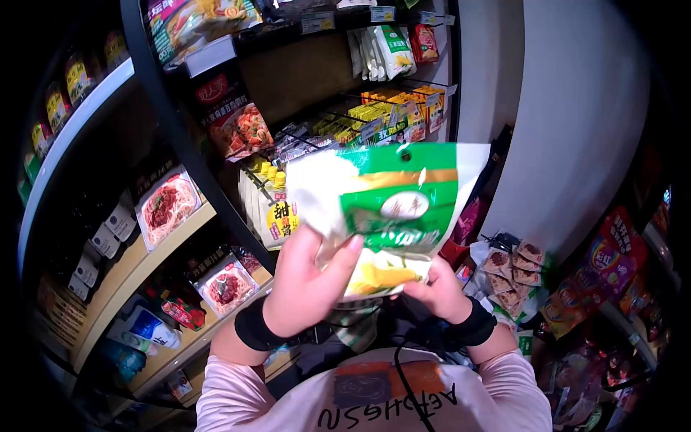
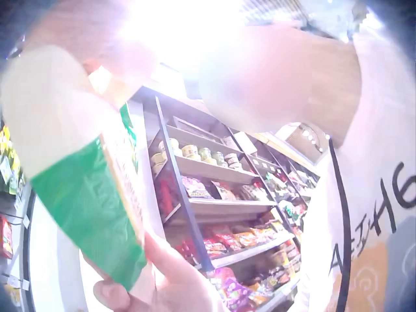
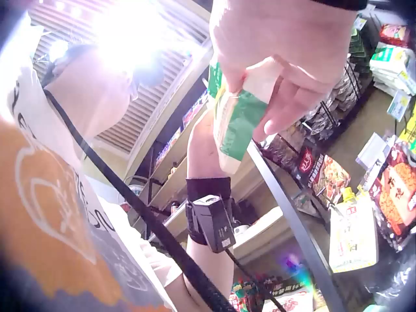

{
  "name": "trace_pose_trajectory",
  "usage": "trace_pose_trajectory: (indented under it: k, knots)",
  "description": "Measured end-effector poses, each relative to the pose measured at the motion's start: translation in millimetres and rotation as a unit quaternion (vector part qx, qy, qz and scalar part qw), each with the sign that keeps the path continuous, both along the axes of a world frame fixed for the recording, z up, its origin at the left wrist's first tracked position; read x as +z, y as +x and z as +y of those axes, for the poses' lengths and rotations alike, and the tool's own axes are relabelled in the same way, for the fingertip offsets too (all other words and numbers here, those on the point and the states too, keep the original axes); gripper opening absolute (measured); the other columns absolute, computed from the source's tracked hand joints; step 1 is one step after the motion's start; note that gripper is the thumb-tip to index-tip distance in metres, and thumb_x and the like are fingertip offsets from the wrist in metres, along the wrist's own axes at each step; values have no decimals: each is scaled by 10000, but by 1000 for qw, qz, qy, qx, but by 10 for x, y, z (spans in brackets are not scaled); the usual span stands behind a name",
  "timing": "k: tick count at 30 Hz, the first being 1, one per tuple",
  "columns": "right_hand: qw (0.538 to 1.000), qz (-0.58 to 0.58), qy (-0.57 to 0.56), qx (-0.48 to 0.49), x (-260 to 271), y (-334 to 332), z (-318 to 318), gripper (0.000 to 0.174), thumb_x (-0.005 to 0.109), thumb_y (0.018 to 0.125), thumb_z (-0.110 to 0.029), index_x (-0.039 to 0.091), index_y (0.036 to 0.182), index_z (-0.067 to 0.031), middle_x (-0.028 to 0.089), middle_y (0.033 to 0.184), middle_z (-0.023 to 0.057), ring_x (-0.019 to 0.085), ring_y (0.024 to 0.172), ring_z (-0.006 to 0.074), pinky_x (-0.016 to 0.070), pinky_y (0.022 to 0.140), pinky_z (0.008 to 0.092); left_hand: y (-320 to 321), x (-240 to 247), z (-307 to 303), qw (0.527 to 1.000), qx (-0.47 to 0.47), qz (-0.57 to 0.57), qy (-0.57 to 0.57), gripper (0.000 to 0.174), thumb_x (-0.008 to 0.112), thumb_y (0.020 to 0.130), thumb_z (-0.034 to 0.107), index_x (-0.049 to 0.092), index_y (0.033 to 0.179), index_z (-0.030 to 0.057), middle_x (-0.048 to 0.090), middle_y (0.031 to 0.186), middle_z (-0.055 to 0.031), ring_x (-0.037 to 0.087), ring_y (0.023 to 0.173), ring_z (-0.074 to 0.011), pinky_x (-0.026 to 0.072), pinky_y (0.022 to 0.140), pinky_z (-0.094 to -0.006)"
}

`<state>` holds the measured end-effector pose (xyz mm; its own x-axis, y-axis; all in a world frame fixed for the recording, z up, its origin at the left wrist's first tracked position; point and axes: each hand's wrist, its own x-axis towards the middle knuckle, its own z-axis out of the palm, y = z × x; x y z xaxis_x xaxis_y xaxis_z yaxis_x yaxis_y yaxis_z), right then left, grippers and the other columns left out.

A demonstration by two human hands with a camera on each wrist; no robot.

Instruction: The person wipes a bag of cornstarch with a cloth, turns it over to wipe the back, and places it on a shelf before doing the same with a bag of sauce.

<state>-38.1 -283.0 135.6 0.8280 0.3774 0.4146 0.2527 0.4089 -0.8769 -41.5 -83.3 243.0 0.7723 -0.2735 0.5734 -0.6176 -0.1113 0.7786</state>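
Observation:
Both hands hold a green and white plastic bag (image 1: 403, 209) in front of the chest. On its front are a gold band, a pale oval logo and a picture of yellow corn. My left hand (image 1: 306, 284) grips the bag's lower left side, thumb across the front. At the lower right corner, my right hand (image 1: 440, 291) pinches the bag with its thumb in front. The right wrist view shows the bag's green edge (image 3: 240, 127) between the thumb and fingers of the right hand (image 3: 286, 58). Bright glare washes out part of the left wrist view.
Ahead stands a shelf rack with hanging white and green packets (image 1: 394, 52), yellow sachets (image 1: 367, 119) and yellow-capped pouches (image 1: 277, 209). Wooden shelves (image 1: 144, 281) with bottles and sauce packs curve along the left. Snack bags (image 1: 604, 266) hang at the right, beside a pale column (image 1: 568, 129).

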Motion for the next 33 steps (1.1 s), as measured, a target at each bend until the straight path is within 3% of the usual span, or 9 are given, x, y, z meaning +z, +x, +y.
trace_pose_trajectory:
  k: [1, 3, 8, 11, 14, 18, 24, 29, 33]
  knots:
    - [1000, -15, -16, -11, 1, 6, -31, 462, 598, 874, -90, 391, 1275, 11, 551, 1156, 87, 564, 996, 145, 473, 808, 270, -12, 106, -160, 994, -35, 1, -99, 322, 591, 866, 84, 502, 1153, -31, 603, 1053, -67, 566, 938, -145, 448, 838, -291]
    - [997, -45, -48, -32, 30, 55, -102, 410, 569, 896, -107, 409, 1253, 14, 593, 1070, 104, 628, 849, 152, 508, 678, 250, 127, 288, -104, 994, -95, 40, -46, 364, 610, 874, 143, 495, 1178, -21, 594, 1064, -51, 563, 946, -131, 448, 840, -282]
    - [999, -17, -44, -22, 261, 104, -272, 360, 530, 918, -155, 423, 1212, 23, 606, 1030, 122, 644, 820, 191, 504, 652, 248, 545, 455, -311, 970, -162, 117, -136, 290, 522, 940, 233, 568, 1104, -1, 630, 1001, -33, 592, 867, -92, 468, 772, -244]
    - [998, -6, -7, -63, 321, 300, -414, 340, 537, 913, -171, 433, 1166, 33, 614, 985, 134, 650, 787, 206, 515, 620, 263, 654, 588, -477, 947, -229, 135, -179, 307, 478, 959, 234, 533, 1152, 1, 607, 1081, -51, 584, 945, -117, 456, 826, -263]
    - [993, 2, 40, -108, 453, 451, -519, 318, 550, 902, -171, 465, 1139, 24, 617, 926, 104, 622, 698, 143, 518, 627, 253, 931, 665, -578, 934, -266, 161, -178, 365, 416, 976, 262, 488, 1193, -22, 585, 1146, -100, 582, 1018, -173, 455, 896, -305]
    - [980, 2, 23, -196, 587, 700, -700, 346, 551, 906, -210, 489, 1170, 5, 602, 1012, 48, 589, 853, 101, 521, 662, 242, 1196, 843, -687, 924, -311, 170, -140, 369, 380, 987, 265, 476, 1207, -15, 580, 1162, -105, 580, 1036, -174, 452, 916, -316]
    - [991, 41, -13, -123, 760, 1011, -1028, 353, 531, 913, -188, 467, 1217, -19, 603, 1035, 46, 597, 813, 73, 519, 605, 208, 1780, 933, -825, 946, -288, 122, -88, 325, 387, 981, 225, 474, 1189, -9, 571, 1171, -93, 571, 1048, -171, 460, 910, -325]
    - [984, 61, 26, -168, 944, 1429, -1113, 428, 530, 907, -164, 407, 1308, -79, 589, 1087, 27, 601, 827, 70, 514, 598, 188, 2331, 818, -1025, 948, -240, 145, -152, 295, 430, 948, 183, 465, 1195, 25, 575, 1136, -78, 575, 1015, -164, 467, 885, -346]
    - [981, 59, 80, -168, 1009, 2082, -1199, 418, 545, 905, -158, 422, 1303, -123, 528, 1171, -4, 521, 977, 65, 489, 685, 219, 2671, 721, -1222, 957, -207, 206, 5, 381, 523, 887, 172, 420, 1239, 68, 546, 1161, -69, 572, 1001, -152, 495, 817, -352]
